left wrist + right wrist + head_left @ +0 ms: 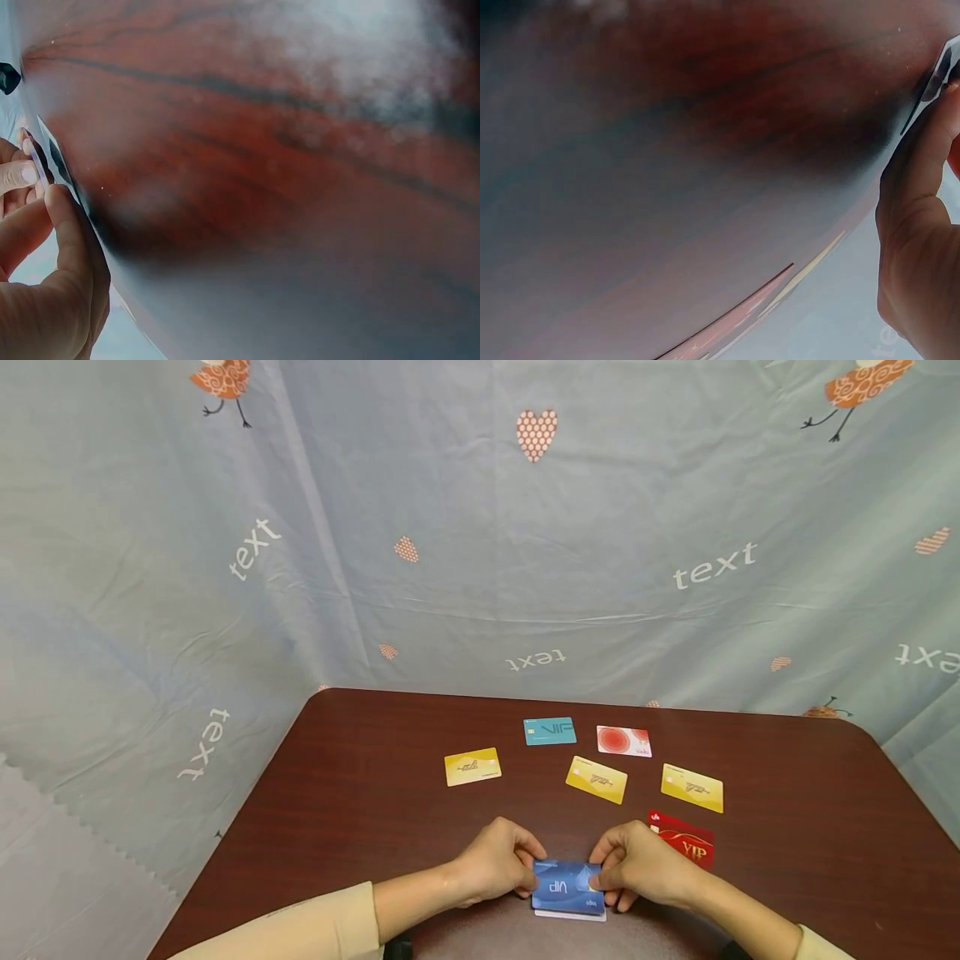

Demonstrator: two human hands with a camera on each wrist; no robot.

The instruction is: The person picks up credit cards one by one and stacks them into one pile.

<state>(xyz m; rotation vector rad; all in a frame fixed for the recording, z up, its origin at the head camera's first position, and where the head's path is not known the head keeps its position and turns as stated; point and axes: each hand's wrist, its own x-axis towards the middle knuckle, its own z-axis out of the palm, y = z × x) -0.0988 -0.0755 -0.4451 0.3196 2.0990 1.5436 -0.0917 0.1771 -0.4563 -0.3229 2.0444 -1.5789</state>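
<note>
Near the front edge of the table, a blue VIP card (567, 892) lies between my two hands, its lettering upside down in the head view. My left hand (498, 862) pinches its left end, and my right hand (647, 865) pinches the right end. Below the blue card shows the pale edge of another card (572, 916); the rest of that one is hidden. A red VIP card (693, 843) lies just beyond my right hand, which partly covers it. The wrist views show the cards only edge-on at the fingertips.
Across the brown table (360, 777) lie a teal VIP card (550, 731), a white card with a red circle (624, 741), and yellow cards at left (472, 767), middle (597, 779) and right (693, 788). A printed grey-blue curtain (450, 593) hangs behind.
</note>
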